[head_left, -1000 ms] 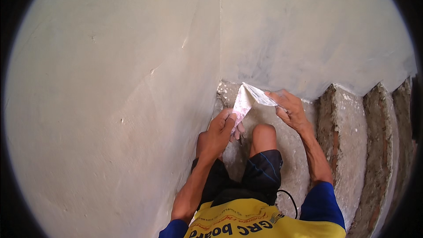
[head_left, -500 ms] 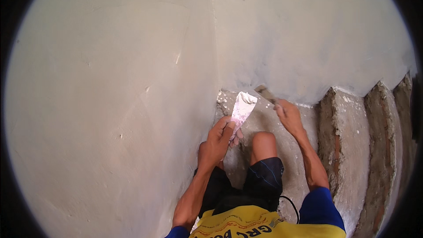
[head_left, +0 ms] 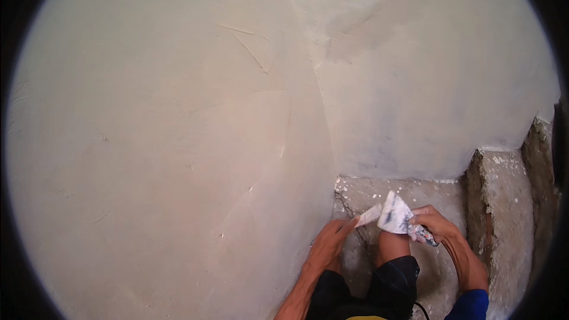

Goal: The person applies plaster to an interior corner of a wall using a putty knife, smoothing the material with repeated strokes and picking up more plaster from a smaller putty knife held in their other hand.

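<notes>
Low at the right of centre, my left hand (head_left: 335, 234) is closed on a narrow, pale flat scraper (head_left: 368, 216), tilted up to the right. My right hand (head_left: 434, 225) grips a putty knife by its speckled handle (head_left: 425, 237). Its wide blade (head_left: 393, 214), smeared with white and dark material, is raised over my bare knee, close beside the tip of the left scraper. I cannot tell whether the two tools touch.
Pale plastered walls (head_left: 178, 112) meet at a corner just ahead, with raised ridges and a darker patch. Below is a rough concrete landing (head_left: 438, 195) with white specks and a crack. Rough steps (head_left: 504, 201) rise to the right, beside my right arm.
My view has tilted up, so hands and steps sit lower in it. The right hand's tool has turned to show its smeared blade, and the left scraper now leans further right, nearly meeting it.
</notes>
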The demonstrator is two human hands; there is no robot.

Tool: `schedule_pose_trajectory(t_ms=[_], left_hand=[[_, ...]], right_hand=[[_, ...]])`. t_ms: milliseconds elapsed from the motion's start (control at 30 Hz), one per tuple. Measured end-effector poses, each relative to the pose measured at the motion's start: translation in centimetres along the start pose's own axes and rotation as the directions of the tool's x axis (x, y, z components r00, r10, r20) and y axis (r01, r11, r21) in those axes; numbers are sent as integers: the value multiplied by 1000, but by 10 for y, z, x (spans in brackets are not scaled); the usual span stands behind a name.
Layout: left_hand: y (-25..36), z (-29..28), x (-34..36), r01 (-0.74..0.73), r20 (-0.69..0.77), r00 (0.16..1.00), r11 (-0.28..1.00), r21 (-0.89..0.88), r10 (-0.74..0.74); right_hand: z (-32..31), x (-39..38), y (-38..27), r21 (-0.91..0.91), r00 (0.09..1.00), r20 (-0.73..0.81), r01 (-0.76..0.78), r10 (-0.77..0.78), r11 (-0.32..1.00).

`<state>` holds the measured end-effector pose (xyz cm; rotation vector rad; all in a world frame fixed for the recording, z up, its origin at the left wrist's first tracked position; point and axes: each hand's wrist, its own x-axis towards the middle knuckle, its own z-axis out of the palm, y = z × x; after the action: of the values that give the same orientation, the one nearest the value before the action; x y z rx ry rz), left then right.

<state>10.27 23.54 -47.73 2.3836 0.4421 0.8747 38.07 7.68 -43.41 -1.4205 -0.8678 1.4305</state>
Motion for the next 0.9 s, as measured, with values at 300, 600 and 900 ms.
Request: schedule_pose_trajectory(t_ms=[300, 600, 900], left_hand=[[24, -8, -46, 407, -20, 884, 790, -459, -467], [57, -69, -105, 471, -179, 773, 740, -480, -608], [58, -72, -138, 493, -135, 790, 751, -439, -598]], right_hand=[[38, 16, -57, 512, 852, -218, 515, -476, 687], [80, 69, -77, 557, 818, 68, 444, -571, 702], [98, 143, -166, -255, 582, -73, 774, -810, 579]])
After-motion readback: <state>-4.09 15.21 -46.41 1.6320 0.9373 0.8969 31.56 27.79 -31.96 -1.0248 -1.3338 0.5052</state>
